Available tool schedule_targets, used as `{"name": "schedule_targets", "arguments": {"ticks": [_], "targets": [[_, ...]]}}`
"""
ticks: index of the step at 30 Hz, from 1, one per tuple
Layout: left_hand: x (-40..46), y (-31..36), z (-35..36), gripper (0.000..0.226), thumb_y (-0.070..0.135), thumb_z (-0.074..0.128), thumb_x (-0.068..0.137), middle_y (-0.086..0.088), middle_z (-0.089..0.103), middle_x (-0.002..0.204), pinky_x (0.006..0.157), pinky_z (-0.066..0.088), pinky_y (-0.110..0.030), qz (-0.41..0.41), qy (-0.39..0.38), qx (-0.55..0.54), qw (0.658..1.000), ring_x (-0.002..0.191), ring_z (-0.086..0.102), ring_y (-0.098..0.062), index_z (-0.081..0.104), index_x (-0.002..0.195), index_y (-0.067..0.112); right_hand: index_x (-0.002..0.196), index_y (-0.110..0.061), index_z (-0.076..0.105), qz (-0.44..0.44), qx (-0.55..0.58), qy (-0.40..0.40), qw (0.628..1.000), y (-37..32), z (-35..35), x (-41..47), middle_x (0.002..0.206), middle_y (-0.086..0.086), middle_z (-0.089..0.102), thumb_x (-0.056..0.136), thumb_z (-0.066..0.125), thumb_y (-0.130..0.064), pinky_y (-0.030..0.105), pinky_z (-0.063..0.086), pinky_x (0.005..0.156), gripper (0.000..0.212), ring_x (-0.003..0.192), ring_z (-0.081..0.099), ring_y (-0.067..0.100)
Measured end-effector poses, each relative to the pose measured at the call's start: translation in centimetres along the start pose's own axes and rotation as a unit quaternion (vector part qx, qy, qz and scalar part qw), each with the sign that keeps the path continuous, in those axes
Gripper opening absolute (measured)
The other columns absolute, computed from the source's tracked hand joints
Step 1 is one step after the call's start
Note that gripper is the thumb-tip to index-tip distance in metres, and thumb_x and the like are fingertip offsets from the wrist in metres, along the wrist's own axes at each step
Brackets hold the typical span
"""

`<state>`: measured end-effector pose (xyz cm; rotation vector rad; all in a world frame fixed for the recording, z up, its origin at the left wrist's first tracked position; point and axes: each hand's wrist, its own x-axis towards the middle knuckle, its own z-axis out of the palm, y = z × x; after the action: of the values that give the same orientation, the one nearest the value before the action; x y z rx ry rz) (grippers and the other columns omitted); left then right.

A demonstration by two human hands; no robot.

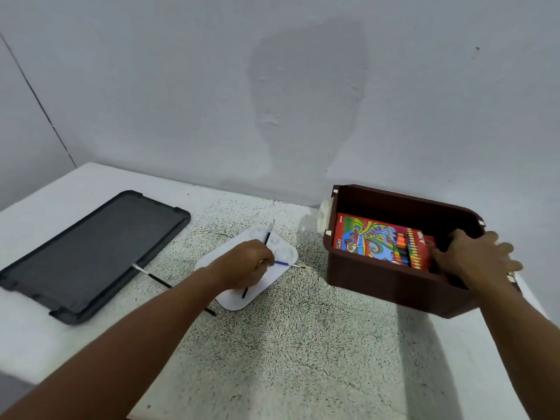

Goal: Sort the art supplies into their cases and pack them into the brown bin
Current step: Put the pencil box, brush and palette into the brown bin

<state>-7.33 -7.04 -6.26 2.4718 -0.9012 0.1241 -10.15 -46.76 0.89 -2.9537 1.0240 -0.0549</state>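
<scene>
The brown bin (375, 283) stands at the right of the table, and a bright red box of colour pencils (378, 241) lies inside it. My right hand (478, 256) reaches over the bin's right rim, fingers spread by the box's right end. My left hand (245, 263) is over a white paint palette (272, 283) and pinches thin paint brushes (288, 264); one blue-handled brush sticks out to the right and another points up and away. A black brush (159, 280) with a white end lies on the table left of the palette.
A flat black lid or tray (88, 253) lies at the left of the table. A white round object (325, 218) sits behind the bin's left corner. A grey wall runs along the back of the speckled tabletop (303, 344).
</scene>
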Motion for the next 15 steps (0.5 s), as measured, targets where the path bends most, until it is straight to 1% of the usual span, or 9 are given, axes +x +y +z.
{"name": "schedule_targets", "arguments": {"ticks": [2, 4, 5, 7, 8, 9, 11, 12, 15], "targets": [[0.4, -0.1, 0.4, 0.022, 0.012, 0.053, 0.085, -0.007, 0.069, 0.093, 0.076, 0.045, -0.029, -0.02, 0.008, -0.01, 1.0, 0.087, 0.06, -0.022, 0.069, 0.1, 0.008, 0.122, -0.021, 0.053, -0.008, -0.01, 0.003, 1.0, -0.3, 0.1, -0.2, 0.137, 0.027, 0.033, 0.085, 0.055, -0.061, 0.064, 0.025, 0.106, 0.055, 0.129, 0.027, 0.051], [0.6, -0.3, 0.9, 0.026, 0.009, 0.058, 0.083, -0.009, 0.065, 0.1, 0.081, 0.039, -0.026, -0.035, 0.023, -0.001, 0.999, 0.095, 0.056, -0.023, 0.066, 0.107, 0.008, 0.12, -0.021, 0.054, -0.015, -0.017, 0.012, 1.0, -0.5, 0.3, -0.3, 0.137, 0.027, 0.034, 0.084, 0.056, -0.061, 0.065, 0.026, 0.105, 0.053, 0.129, 0.028, 0.051], [0.6, -0.5, 1.3, 0.029, 0.011, 0.058, 0.081, -0.012, 0.063, 0.104, 0.084, 0.039, -0.029, -0.047, 0.031, 0.015, 0.998, 0.098, 0.055, -0.027, 0.066, 0.108, 0.006, 0.119, -0.02, 0.054, -0.018, -0.019, 0.016, 1.0, -0.6, 0.4, -0.4, 0.136, 0.027, 0.035, 0.084, 0.056, -0.06, 0.065, 0.026, 0.104, 0.052, 0.128, 0.028, 0.051], [0.9, -0.8, 1.8, 0.04, 0.02, 0.057, 0.078, -0.021, 0.06, 0.108, 0.088, 0.041, -0.038, -0.093, 0.039, 0.053, 0.994, 0.1, 0.054, -0.036, 0.065, 0.112, 0.001, 0.117, -0.02, 0.054, -0.021, -0.024, 0.017, 0.999, -0.7, 0.4, -0.3, 0.136, 0.027, 0.035, 0.085, 0.056, -0.058, 0.066, 0.026, 0.104, 0.05, 0.129, 0.029, 0.051], [1.0, -0.9, 1.8, 0.043, 0.025, 0.056, 0.079, -0.024, 0.059, 0.109, 0.088, 0.039, -0.039, -0.119, 0.032, 0.067, 0.99, 0.1, 0.053, -0.038, 0.063, 0.114, 0.0, 0.116, -0.02, 0.054, -0.022, -0.026, 0.016, 0.999, -0.8, 0.4, -0.3, 0.136, 0.027, 0.035, 0.085, 0.056, -0.058, 0.066, 0.026, 0.104, 0.049, 0.128, 0.029, 0.051], [1.2, -0.9, 1.8, 0.042, 0.026, 0.055, 0.084, -0.024, 0.059, 0.109, 0.087, 0.037, -0.036, -0.144, 0.015, 0.084, 0.986, 0.1, 0.054, -0.037, 0.062, 0.115, -0.001, 0.116, -0.02, 0.054, -0.023, -0.027, 0.015, 0.999, -0.8, 0.4, -0.3, 0.135, 0.027, 0.036, 0.086, 0.056, -0.058, 0.066, 0.027, 0.104, 0.049, 0.128, 0.029, 0.051], [1.8, -0.6, 1.6, 0.031, 0.019, 0.055, 0.089, -0.019, 0.059, 0.11, 0.08, 0.033, -0.031, -0.176, -0.027, 0.106, 0.978, 0.101, 0.054, -0.034, 0.058, 0.115, 0.002, 0.115, -0.019, 0.054, -0.021, -0.028, 0.017, 0.999, -0.9, 0.3, -0.4, 0.134, 0.027, 0.036, 0.086, 0.056, -0.058, 0.066, 0.027, 0.103, 0.048, 0.127, 0.03, 0.051], [2.0, -0.6, 1.6, 0.03, 0.015, 0.055, 0.089, -0.017, 0.058, 0.112, 0.08, 0.034, -0.031, -0.179, -0.034, 0.115, 0.976, 0.102, 0.053, -0.032, 0.056, 0.118, 0.003, 0.115, -0.019, 0.054, -0.022, -0.03, 0.019, 0.999, -0.9, 0.3, -0.4, 0.133, 0.027, 0.037, 0.086, 0.056, -0.057, 0.066, 0.027, 0.103, 0.048, 0.127, 0.03, 0.051], [2.5, -0.8, 1.5, 0.037, 0.006, 0.052, 0.088, -0.014, 0.054, 0.117, 0.084, 0.041, -0.032, -0.181, -0.048, 0.123, 0.975, 0.106, 0.052, -0.029, 0.051, 0.125, 0.007, 0.114, -0.019, 0.053, -0.024, -0.029, 0.021, 0.999, -0.9, 0.2, -0.6, 0.132, 0.026, 0.037, 0.086, 0.057, -0.056, 0.066, 0.027, 0.103, 0.047, 0.125, 0.031, 0.05]]}}
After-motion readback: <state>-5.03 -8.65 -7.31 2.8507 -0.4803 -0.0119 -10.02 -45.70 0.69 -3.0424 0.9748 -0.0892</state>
